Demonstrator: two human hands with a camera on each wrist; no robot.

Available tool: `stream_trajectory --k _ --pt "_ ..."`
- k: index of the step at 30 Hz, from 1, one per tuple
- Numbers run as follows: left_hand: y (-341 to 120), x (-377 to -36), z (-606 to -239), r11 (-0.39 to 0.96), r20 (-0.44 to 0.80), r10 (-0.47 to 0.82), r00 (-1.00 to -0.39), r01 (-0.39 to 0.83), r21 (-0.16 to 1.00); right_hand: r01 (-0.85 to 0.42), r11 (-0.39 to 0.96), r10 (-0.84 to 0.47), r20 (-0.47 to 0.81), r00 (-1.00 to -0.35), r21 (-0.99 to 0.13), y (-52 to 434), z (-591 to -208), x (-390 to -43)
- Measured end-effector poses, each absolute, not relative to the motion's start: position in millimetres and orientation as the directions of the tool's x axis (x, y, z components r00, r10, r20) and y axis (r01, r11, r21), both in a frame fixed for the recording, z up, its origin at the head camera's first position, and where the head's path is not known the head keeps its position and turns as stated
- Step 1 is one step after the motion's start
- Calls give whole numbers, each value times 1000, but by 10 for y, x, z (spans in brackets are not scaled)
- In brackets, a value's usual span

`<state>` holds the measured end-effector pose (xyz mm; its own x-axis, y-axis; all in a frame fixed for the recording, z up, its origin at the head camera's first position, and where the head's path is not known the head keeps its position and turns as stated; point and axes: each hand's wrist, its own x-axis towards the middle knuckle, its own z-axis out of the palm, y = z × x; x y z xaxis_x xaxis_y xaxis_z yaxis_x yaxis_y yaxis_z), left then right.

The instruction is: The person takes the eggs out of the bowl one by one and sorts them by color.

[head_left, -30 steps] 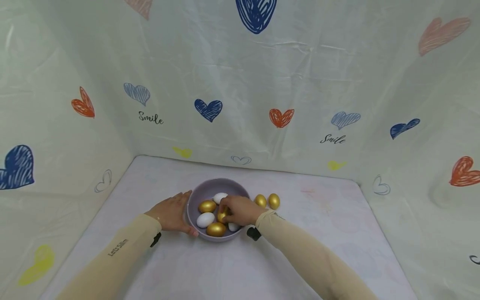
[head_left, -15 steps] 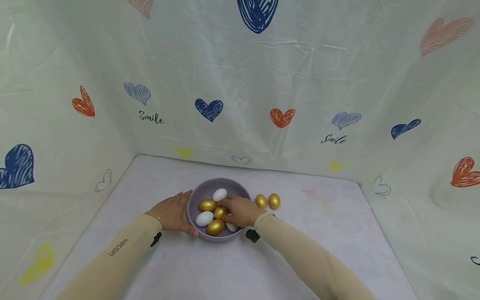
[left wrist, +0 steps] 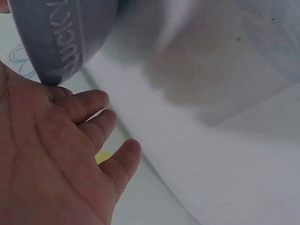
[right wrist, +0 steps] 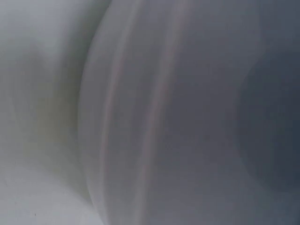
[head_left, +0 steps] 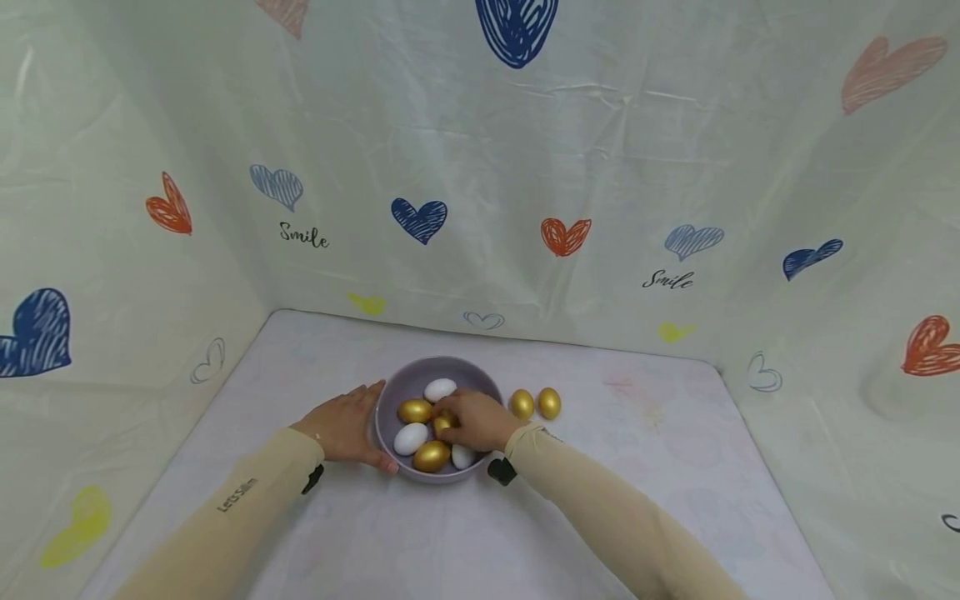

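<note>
A purple bowl [head_left: 402, 383] holds several gold and white eggs. My left hand [head_left: 342, 423] rests against the bowl's left side, fingers extended and thumb near the front rim. In the left wrist view its palm [left wrist: 51, 150] faces the bowl's outer wall [left wrist: 61, 33], which bears raised lettering. Inside the bowl, my right hand [head_left: 483, 421] pinches a gold egg [head_left: 441, 423] between thumb and fingers, partly covering it. Around it lie white eggs [head_left: 440, 389] and gold eggs [head_left: 432, 457]. The blurred bowl wall [right wrist: 197, 117] fills most of the right wrist view; no fingers show there.
Two gold eggs [head_left: 522, 403] sit side by side on the white-covered table [head_left: 637, 483], right of the bowl. A pale curtain [head_left: 480, 150] printed with hearts encloses the back and sides.
My right hand shifts slightly within the bowl, and its fingers close round the middle gold egg. Neighbouring eggs shift a little. My left hand stays at the bowl's side.
</note>
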<state>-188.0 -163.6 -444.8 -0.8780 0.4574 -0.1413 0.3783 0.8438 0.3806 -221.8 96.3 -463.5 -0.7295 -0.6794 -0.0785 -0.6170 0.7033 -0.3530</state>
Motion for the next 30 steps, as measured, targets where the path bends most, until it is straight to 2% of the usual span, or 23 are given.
stream_trajectory --k 12,20,30 --pt "-1636 -1888 -4472 848 -144 455 -879 378 372 -573 745 -647 -158 -746 -343 952 -4675 -2245" --pt "-1642 -1882 -4457 836 -143 474 -869 393 382 -517 776 -606 -202 -769 -360 910 -4566 -2215" --pt "-1646 -1872 -4437 841 -149 462 -874 378 388 -529 764 -610 -143 -780 -369 911 -4620 -2237"
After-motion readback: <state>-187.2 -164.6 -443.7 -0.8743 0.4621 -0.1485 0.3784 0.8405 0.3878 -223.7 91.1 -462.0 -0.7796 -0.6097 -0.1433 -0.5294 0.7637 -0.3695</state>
